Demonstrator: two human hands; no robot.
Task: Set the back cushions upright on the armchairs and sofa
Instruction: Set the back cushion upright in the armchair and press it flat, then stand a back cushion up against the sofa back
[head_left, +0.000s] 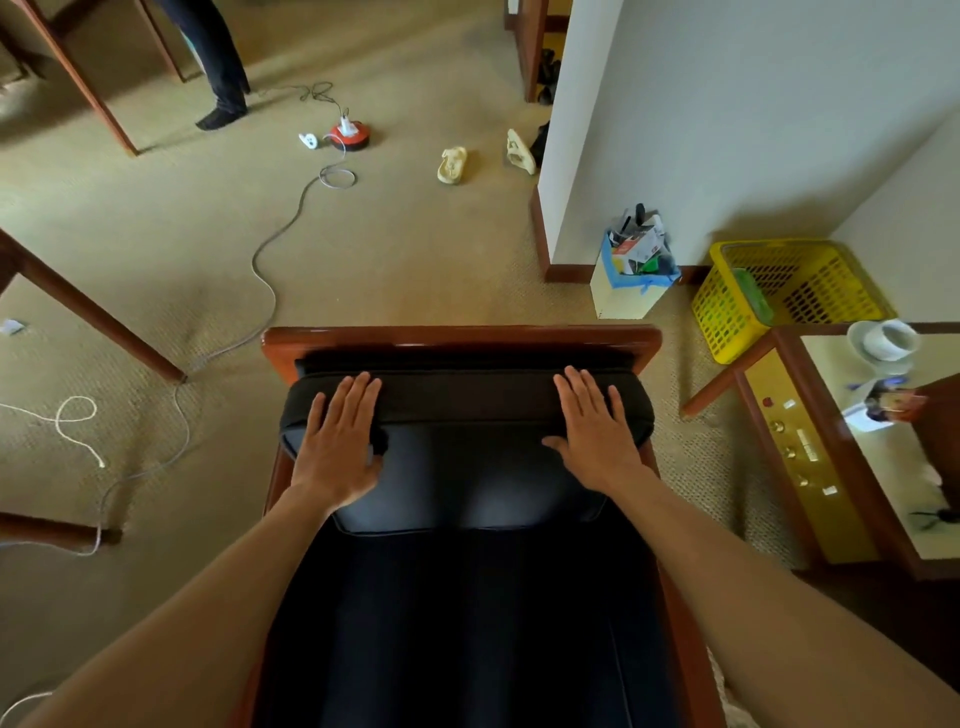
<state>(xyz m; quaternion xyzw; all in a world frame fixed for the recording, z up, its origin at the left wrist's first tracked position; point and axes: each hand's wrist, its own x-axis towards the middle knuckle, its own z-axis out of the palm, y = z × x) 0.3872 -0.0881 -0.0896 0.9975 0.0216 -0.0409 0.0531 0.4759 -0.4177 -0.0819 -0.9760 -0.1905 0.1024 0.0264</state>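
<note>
Soft daylight fills the room, brightest on the carpet (415, 249) and the white wall (701, 130). The wall's foot casts a dim shadow over the yellow basket (779, 291). Glare streaks the armchair's wooden top rail (462, 338). The wide lens bends edges; the black seat (467, 623) sinks into darkness.

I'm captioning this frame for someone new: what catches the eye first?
Two bare hands, left hand and right hand, press flat on the black back cushion of a wood-framed armchair at centre. A yellow basket stands right of it by the wall, and a red cable reel lies on the carpet beyond.
</note>
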